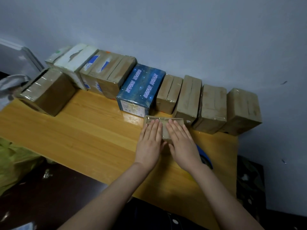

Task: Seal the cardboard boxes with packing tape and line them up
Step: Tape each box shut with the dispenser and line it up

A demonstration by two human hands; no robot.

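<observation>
- At the far left, off the table's edge, sits a yellow-green bag [15, 163], and above it something grey and crumpled [11, 85] that I cannot make out.
- On the left end of the wooden table [83, 130] a brown taped box [48, 92] stands alone, turned at an angle and apart from the row.
- Against the wall the row begins with a pale box [57, 54], then a white box with torn paper [76, 63], then a brown box with blue label scraps [106, 73]; these three touch side to side.
- Next comes a blue starry box with white lettering [141, 88], its end label facing the near edge.
- The row carries on rightward with four plain brown boxes wrapped in clear tape: a narrow one [169, 93], a taller one [189, 98], another [212, 105], and the last [242, 110] at the table's right end.
- In front of the row, just beside the blue box and the narrow brown ones, lies a small flat cardboard box [164, 125] with glossy tape across its top.
- The left hand [150, 141] lies flat on that small box, fingers straight and together, pressing down and gripping nothing.
- The right hand [181, 141] lies flat beside it on the same box, fingers likewise stretched out, palm down.
- Just right of the right wrist, a blue tape dispenser [206, 158] shows partly, lying on the table.
</observation>
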